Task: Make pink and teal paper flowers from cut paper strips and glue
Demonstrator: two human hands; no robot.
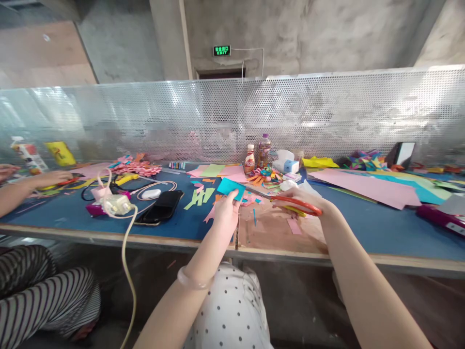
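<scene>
The two bottles (pixel 256 156) stand on the counter (pixel 381 228), toward its back, in front of the mesh screen (pixel 327 116). Just right of the bottles sits a tissue box (pixel 286 162). In front of the bottles, the left hand (pixel 225 213) holds a paper square (pixel 231 188) and the right hand (pixel 305 201) holds scissors (pixel 296 203). Left of the bottles lie a phone (pixel 162 207), a charger (pixel 116 204) and a heap of paper flowers (pixel 136 167). Far left, another person's hand (pixel 51 178) rests on the counter. Right of the bottles lie large paper sheets (pixel 366 186).

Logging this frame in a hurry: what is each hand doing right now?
Left hand: closed on a teal paper piece, held up over the table.
Right hand: closed on the orange-handled scissors, blades pointing toward the paper.
</scene>
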